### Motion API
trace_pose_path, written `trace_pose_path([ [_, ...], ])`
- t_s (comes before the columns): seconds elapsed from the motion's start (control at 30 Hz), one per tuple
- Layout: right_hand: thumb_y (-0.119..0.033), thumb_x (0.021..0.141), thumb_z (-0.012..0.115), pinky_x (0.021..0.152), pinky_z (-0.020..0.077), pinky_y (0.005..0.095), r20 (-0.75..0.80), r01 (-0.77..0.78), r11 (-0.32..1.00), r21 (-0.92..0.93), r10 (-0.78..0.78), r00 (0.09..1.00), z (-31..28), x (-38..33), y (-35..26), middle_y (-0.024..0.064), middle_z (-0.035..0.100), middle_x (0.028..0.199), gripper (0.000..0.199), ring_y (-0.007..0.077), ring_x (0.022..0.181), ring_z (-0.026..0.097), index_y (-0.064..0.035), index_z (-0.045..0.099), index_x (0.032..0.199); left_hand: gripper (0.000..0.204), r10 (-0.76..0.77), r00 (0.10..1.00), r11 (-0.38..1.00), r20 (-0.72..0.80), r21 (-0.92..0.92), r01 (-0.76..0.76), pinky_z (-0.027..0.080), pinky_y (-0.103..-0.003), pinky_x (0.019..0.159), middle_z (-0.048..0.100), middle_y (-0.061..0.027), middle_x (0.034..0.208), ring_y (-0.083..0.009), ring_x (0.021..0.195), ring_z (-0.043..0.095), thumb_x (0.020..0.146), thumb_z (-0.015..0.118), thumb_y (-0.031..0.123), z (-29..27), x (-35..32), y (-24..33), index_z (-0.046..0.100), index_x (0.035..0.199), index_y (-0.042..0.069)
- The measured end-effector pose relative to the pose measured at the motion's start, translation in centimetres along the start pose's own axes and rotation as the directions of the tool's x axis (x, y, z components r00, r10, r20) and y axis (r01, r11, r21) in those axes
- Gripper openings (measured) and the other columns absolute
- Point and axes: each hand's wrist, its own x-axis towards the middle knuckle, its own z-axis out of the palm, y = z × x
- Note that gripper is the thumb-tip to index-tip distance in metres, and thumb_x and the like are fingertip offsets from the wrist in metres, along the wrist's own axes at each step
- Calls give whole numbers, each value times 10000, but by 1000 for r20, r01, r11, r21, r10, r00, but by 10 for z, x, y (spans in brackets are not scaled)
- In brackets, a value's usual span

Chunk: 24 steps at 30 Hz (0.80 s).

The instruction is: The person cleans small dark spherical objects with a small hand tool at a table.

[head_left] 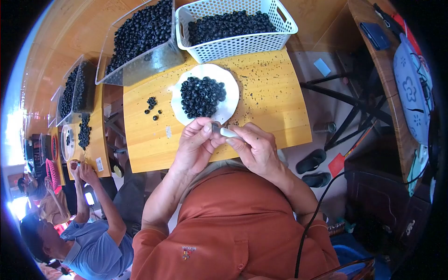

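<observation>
Over the table's near edge, my two hands meet. Thumb and fingers of my left hand (195, 142) pinch a small dark round piece (215, 127). A short white object (228, 132) sits in the closed fingers of my right hand (257, 147), its end touching or very near the dark piece; its kind is not clear. Just beyond my hands stands a white scalloped plate (230, 86), heaped with small black round pieces (200, 95), several showing a hole. A few more black pieces (151, 101) lie loose on the wood left of it.
A white perforated basket (233, 45) and a clear bin (140, 70), both full of black pieces, stand at the table's (273, 107) far side. Dark crumbs dot the wood. At left a co-worker (95, 242) sits at another table. Slippers (311, 161) lie on the floor at right.
</observation>
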Motion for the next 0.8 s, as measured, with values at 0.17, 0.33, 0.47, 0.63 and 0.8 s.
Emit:
trace_pose_path([
  [0.17,-160,963,614,625,438,291,-144,-186,974,130,204,968,-11,8,19,86,594,771,249,136,692,543,45,663,1096,115,27,989,998,147,60,-36,584,-314,777,643,-74,877,-124,754,615,934,655,141,20,-12,2,641,942,27],
  [0.33,-189,946,637,628,465,295,4,-172,972,162,173,985,-16,10,11,131,643,836,265,169,719,623,33,665,1090,110,16,997,999,75,47,-20,583,-312,782,636,-67,882,-115,769,611,942,645,142,12,-3,1,638,946,33],
  [0.47,-217,925,672,634,463,295,59,-174,955,241,165,985,-11,10,1,125,639,844,287,166,732,622,41,662,1051,102,0,999,999,50,42,-2,582,-308,808,651,-68,927,-117,810,629,955,624,132,11,-2,-3,633,978,33],
  [0.63,-243,920,686,630,461,279,93,-164,949,271,144,985,-1,10,2,82,615,802,280,117,726,603,31,659,975,105,-18,999,999,27,49,17,582,-305,819,675,-78,984,-130,879,656,963,610,123,5,-2,-8,630,998,26],
  [0.8,-235,918,694,613,445,236,186,-341,812,474,286,940,-3,11,-3,19,634,795,263,59,699,561,18,660,979,117,-34,995,996,93,88,26,581,-306,821,690,-101,1020,-141,879,668,964,605,113,4,-3,-9,636,1025,19],
])
